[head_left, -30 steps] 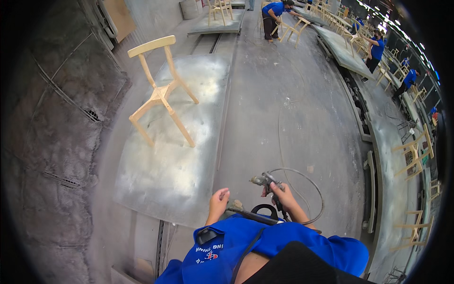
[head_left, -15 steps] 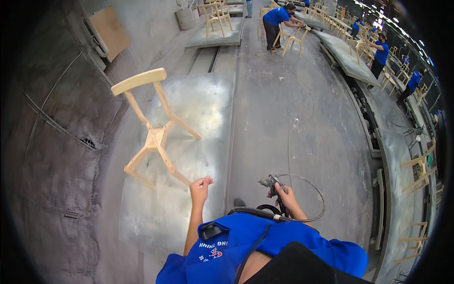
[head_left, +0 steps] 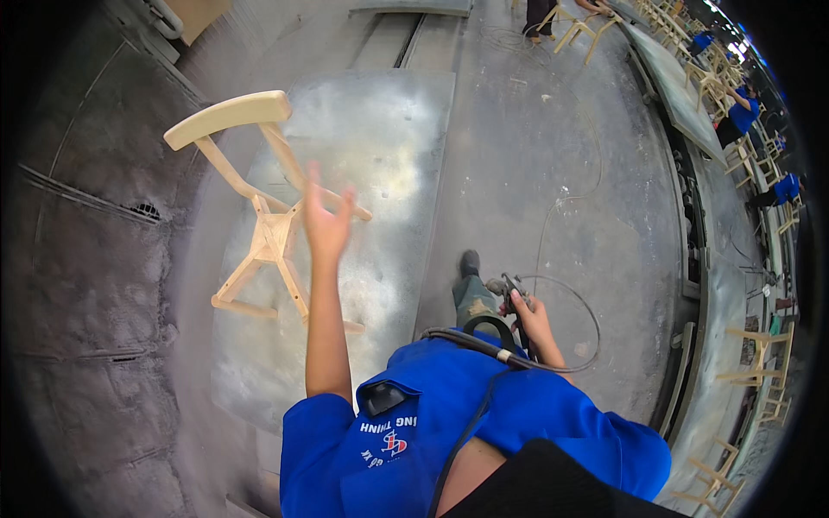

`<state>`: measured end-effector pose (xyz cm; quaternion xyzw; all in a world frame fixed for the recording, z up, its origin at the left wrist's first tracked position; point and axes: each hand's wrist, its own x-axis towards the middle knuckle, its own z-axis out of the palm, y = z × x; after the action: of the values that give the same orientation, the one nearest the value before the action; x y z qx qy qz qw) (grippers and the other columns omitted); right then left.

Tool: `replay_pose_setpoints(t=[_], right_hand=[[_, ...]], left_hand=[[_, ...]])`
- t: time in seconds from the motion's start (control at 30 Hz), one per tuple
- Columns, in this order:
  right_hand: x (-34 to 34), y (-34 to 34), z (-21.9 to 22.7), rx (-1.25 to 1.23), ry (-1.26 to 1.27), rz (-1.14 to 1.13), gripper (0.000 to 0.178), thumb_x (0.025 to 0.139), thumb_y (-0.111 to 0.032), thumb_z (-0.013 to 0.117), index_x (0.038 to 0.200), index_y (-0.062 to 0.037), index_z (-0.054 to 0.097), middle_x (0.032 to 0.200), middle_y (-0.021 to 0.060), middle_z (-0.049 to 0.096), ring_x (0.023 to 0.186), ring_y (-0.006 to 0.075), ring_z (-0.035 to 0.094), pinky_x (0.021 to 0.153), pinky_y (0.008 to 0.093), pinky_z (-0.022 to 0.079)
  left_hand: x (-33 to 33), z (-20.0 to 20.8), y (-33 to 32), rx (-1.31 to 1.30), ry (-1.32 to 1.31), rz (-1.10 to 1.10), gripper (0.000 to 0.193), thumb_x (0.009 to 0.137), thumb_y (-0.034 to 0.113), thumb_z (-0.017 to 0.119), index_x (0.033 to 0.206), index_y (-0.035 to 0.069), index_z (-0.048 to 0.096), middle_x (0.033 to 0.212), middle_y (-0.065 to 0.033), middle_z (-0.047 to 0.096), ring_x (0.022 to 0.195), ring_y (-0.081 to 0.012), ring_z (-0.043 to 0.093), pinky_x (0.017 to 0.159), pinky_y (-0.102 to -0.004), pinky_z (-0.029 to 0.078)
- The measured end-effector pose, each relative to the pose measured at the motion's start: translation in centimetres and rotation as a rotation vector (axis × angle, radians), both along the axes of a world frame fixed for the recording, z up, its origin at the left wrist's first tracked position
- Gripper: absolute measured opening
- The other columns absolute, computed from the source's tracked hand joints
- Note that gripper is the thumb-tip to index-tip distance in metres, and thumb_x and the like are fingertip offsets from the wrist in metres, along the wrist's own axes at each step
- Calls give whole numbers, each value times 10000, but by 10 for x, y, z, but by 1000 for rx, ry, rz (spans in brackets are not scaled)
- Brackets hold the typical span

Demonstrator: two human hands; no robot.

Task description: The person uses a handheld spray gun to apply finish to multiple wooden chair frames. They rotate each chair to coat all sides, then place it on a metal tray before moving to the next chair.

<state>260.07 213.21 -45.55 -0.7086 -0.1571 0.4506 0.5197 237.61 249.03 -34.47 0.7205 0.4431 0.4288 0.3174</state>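
Observation:
A pale wooden chair frame (head_left: 274, 237) with a curved backrest stands on a grey metal-topped platform (head_left: 380, 285) to my left. My left hand (head_left: 328, 220), blurred by motion, is raised beside the chair with its fingers spread and nothing in it. It appears in front of one of the chair's legs; whether it touches cannot be told. On the other side, my right hand (head_left: 537, 324) is wrapped round the handle of a spray gun (head_left: 509, 289) near my waist. A hose loops from the gun.
The thin hose (head_left: 540, 250) trails across the grey floor (head_left: 509, 181). A long metal-topped platform (head_left: 669, 91) runs along the right, with more chair frames (head_left: 764, 354) farther out. Co-workers in blue shirts (head_left: 741, 112) stand at the far right. A grimy wall (head_left: 86, 285) borders the left.
My left hand has lifted forward toward the chair and its fingers have spread. A foot has come forward into view. The view has tilted down; the right hand still grips the spray gun.

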Motion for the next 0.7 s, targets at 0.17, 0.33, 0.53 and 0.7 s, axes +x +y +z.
replay_pose_setpoints(t=[0.17, 0.33, 0.53, 0.7], right_hand=[[74, 106, -1, -5, -5, 167, 468, 957, -462, 682, 1033, -1, 699, 876, 71, 725, 807, 146, 692, 538, 261, 513], [146, 201, 11, 16, 10, 285, 469, 961, -471, 669, 973, -4, 705, 834, 66, 710, 728, 133, 658, 526, 270, 496], [233, 276, 2, -90, 22, 363, 461, 944, -485, 684, 963, -25, 710, 822, 44, 702, 715, 128, 648, 544, 273, 500], [261, 313, -5, -93, 27, 524, 353, 923, -371, 751, 1002, -32, 697, 857, 47, 715, 786, 123, 672, 549, 272, 500]], left_hand=[[31, 33, 147, 178, 95, 482, 1031, 829, 515, 788, 1497, -127, 336, 1513, -327, 415, 1430, -409, 405, 1184, -424, 326], [51, 62, 241, -123, 400, 672, 834, 790, 334, 774, 1407, -126, 453, 1229, -299, 657, 1188, -393, 637, 1031, -428, 479], [74, 61, 203, 1, 374, 788, 667, 795, 217, 708, 1419, 60, 529, 1251, -191, 681, 1151, -368, 659, 971, -444, 512], [112, 76, 116, 5, 251, 514, 775, 752, 102, 665, 1498, 63, 459, 1293, -202, 649, 1180, -348, 645, 986, -411, 502]])
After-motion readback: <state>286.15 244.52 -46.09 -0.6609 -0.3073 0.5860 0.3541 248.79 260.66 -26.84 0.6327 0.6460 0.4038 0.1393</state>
